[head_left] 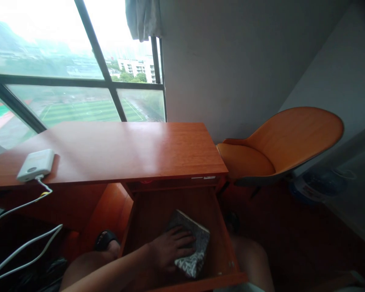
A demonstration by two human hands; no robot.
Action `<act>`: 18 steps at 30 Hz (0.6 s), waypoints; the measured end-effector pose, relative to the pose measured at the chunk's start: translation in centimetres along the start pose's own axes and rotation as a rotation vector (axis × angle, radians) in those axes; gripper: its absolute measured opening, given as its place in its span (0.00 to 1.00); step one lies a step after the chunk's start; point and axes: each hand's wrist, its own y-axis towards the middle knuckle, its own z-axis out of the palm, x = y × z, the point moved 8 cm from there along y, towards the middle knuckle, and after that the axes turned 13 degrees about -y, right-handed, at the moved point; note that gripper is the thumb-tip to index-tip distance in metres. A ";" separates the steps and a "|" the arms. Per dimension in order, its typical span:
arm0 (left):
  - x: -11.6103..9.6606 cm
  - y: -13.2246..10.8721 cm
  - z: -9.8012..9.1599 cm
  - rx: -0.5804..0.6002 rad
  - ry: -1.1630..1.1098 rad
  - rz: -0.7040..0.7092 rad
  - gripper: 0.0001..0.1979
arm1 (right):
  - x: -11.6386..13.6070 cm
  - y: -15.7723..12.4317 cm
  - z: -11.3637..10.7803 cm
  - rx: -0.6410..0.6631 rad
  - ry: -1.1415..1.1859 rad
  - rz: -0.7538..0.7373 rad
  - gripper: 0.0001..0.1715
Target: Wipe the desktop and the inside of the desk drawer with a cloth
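Observation:
A dark grey pouch-like item with a black-and-white swirl pattern (197, 239) lies at an angle inside a pulled-out wooden drawer (229, 243). I cannot tell whether it is a pouch or a wrapped box. My left hand (173, 247) reaches in from the lower left and rests palm down on its left part. The fingers are spread over the top, and the thumb sits lower, near the item's front left side. The palm hides part of the item's left side. My right hand is out of the picture.
Above the drawer stands a reddish wooden desk (134, 150) before a window. A white device with a cable (38, 164) lies on its left end. To the right are an orange chair (292, 142) and a large water bottle (319, 186) on the floor. My legs flank the drawer.

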 end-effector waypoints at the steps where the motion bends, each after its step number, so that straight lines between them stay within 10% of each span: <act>1: 1.0 -0.4 -0.3 -0.031 0.015 -0.050 0.38 | -0.1 -0.2 0.0 -0.008 -0.016 -0.012 0.17; 18: 17.6 0.7 -7.0 -0.421 0.148 -0.658 0.33 | 2.9 2.5 -1.4 -0.138 -0.093 0.017 0.15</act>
